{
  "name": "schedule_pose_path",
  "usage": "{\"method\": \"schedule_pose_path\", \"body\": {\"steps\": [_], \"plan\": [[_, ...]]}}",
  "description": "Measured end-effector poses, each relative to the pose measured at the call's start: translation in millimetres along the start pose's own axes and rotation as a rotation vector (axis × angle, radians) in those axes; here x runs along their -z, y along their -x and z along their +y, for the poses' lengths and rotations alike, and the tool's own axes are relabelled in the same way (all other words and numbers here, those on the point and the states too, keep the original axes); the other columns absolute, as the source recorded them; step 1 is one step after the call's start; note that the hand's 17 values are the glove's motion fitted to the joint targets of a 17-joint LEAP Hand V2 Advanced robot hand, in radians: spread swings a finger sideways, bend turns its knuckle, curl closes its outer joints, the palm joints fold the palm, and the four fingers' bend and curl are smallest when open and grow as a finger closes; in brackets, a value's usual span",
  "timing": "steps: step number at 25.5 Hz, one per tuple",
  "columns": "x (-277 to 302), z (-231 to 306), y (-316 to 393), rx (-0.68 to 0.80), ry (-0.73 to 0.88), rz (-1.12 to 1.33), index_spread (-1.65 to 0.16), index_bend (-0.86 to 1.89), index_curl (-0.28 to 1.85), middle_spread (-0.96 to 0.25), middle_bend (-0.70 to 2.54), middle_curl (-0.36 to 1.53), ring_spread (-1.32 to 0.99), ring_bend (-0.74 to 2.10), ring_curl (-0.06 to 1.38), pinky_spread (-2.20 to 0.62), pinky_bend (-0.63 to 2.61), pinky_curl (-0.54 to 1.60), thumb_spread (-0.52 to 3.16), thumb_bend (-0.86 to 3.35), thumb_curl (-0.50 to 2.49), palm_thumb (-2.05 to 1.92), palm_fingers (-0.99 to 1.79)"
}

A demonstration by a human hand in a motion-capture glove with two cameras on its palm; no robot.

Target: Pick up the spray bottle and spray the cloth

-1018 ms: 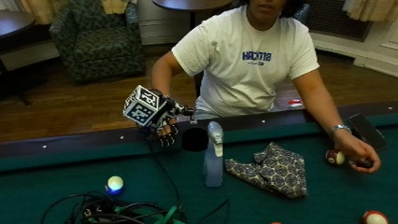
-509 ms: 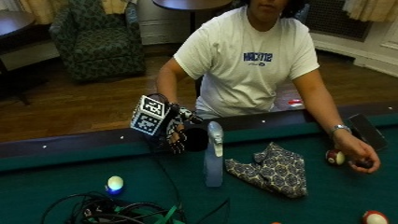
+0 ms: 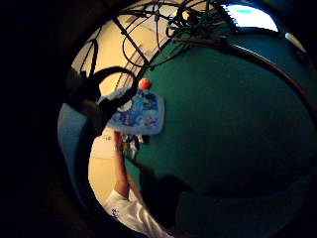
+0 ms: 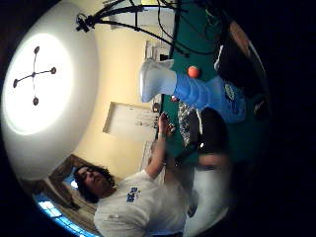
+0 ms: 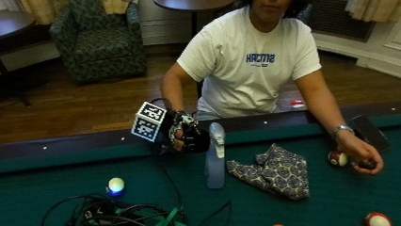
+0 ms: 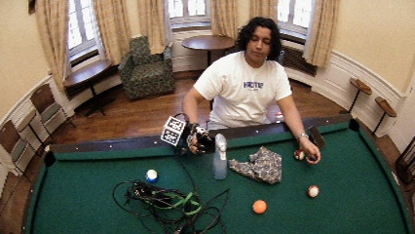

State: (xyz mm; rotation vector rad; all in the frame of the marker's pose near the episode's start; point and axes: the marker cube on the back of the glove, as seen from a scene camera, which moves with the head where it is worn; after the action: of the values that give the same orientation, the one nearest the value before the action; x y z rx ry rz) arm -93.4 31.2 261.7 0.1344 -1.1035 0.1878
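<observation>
The reach step is in hand: the black-gloved right hand point(image 5: 190, 138), fingers loosely curled and holding nothing, hangs just beside the upright translucent blue plastic spray bottle point(image 5: 215, 156), so next they must wrap its neck, the patterned crumpled cloth point(image 5: 272, 170) lying beyond.

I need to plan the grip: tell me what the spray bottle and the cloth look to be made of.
Spray bottle: probably plastic, with a translucent pale blue body and a smooth, slightly glossy white trigger head.

Cloth: soft woven fabric, matte, dark with a pale repeating print; it lies crumpled in folds on the green felt.
</observation>
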Motion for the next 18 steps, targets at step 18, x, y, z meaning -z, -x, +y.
{"method": "schedule_pose_path", "body": {"steps": [18], "plan": [[4.5,-1.0,-8.6,0.013,-0.212,-0.129,-0.29,0.72,0.53,-0.24,0.81,0.68,-0.23,0.98,0.62,-0.12,0.85,0.62,0.72,0.06,0.59,0.94,1.39]]}}
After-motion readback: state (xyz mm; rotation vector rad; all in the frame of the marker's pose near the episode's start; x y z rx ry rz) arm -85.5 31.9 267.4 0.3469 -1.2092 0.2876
